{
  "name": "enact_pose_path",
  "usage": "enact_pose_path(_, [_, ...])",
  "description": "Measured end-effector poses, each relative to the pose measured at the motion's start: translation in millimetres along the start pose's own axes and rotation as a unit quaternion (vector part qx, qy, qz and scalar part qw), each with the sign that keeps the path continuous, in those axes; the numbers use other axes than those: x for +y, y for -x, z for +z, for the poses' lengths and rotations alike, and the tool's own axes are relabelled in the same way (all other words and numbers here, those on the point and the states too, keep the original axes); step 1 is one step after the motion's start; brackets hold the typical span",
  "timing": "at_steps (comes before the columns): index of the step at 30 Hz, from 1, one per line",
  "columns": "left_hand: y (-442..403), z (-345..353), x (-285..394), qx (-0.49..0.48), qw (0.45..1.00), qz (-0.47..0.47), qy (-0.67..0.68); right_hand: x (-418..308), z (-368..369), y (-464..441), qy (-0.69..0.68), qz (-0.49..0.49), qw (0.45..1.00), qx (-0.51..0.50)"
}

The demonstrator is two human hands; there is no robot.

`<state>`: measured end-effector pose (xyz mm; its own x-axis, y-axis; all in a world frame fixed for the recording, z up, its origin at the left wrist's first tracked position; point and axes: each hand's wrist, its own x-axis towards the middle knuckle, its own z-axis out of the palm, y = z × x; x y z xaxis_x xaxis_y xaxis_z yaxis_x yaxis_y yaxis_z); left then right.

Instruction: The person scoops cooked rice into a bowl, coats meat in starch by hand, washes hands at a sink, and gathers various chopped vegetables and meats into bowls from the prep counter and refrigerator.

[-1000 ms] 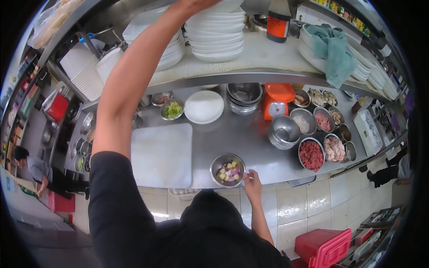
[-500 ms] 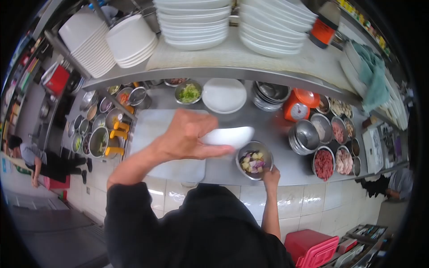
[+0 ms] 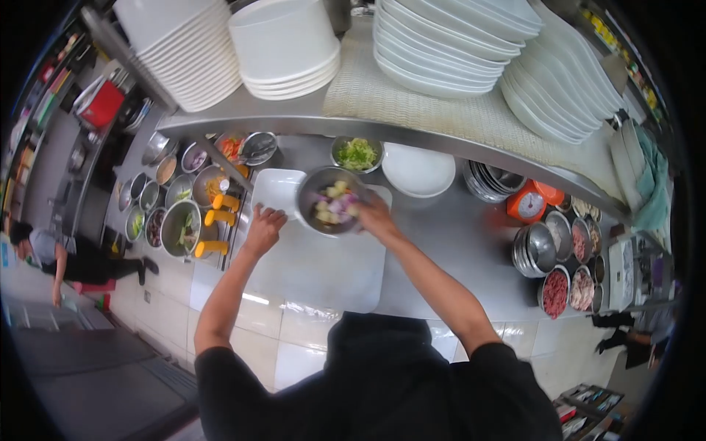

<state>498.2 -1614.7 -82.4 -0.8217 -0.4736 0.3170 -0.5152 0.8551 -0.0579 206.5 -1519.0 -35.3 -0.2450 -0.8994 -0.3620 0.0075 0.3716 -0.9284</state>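
A white square dish (image 3: 276,185) rests on the upper left of the white cutting board (image 3: 323,268). My left hand (image 3: 266,229) is at the dish's lower edge, its fingers bent and apart, seemingly just touching the rim. In my right hand (image 3: 375,214) is the rim of a metal bowl (image 3: 312,192), slightly blurred and tilted, over the board beside the dish. The bowl contains pale yellow chunks and purple-white pieces (image 3: 337,203). Behind it are a bowl of chopped greens (image 3: 357,153) and a white plate (image 3: 418,170).
Stacked white dishes fill the shelf (image 3: 412,136) above. Small ingredient bowls and a large bowl (image 3: 184,229) stand left, near yellow handles (image 3: 220,218). To the right are an orange scale (image 3: 528,203), stacked metal bowls (image 3: 535,248) and red meat (image 3: 555,294). A person (image 3: 66,257) stands far left.
The white dish has gone from my left hand onto the board. My right hand has lifted the bowl and brought it left over the board. The view has shifted left.
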Motion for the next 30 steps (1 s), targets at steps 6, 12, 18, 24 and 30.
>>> enact_pose_path(6, [30.5, -21.2, 21.6, 0.084, 0.973, -0.213, -0.003, 21.9, 126.5, -101.4, -0.024, 0.009, 0.998, -0.053])
enact_pose_path(12, [34.1, -56.9, 108.0, 0.228, 0.915, -0.315, 0.102, 34.4, 114.2, -86.3, 0.098, -0.095, 0.988, 0.068])
enact_pose_path(18, [-78.0, -30.7, 201.0, 0.127, 0.830, -0.361, 0.406, 96.2, -59.9, 55.2, 0.018, -0.139, 0.983, 0.115])
enact_pose_path(24, [-241.9, 16.5, 354.8, -0.036, 0.800, -0.105, 0.590, 178.9, -202.7, 249.5, 0.016, 0.016, 0.931, 0.364])
enact_pose_path(30, [-370.4, 14.9, 493.9, -0.157, 0.892, -0.092, 0.414, 315.4, -276.8, 446.4, 0.016, 0.088, 0.715, 0.693])
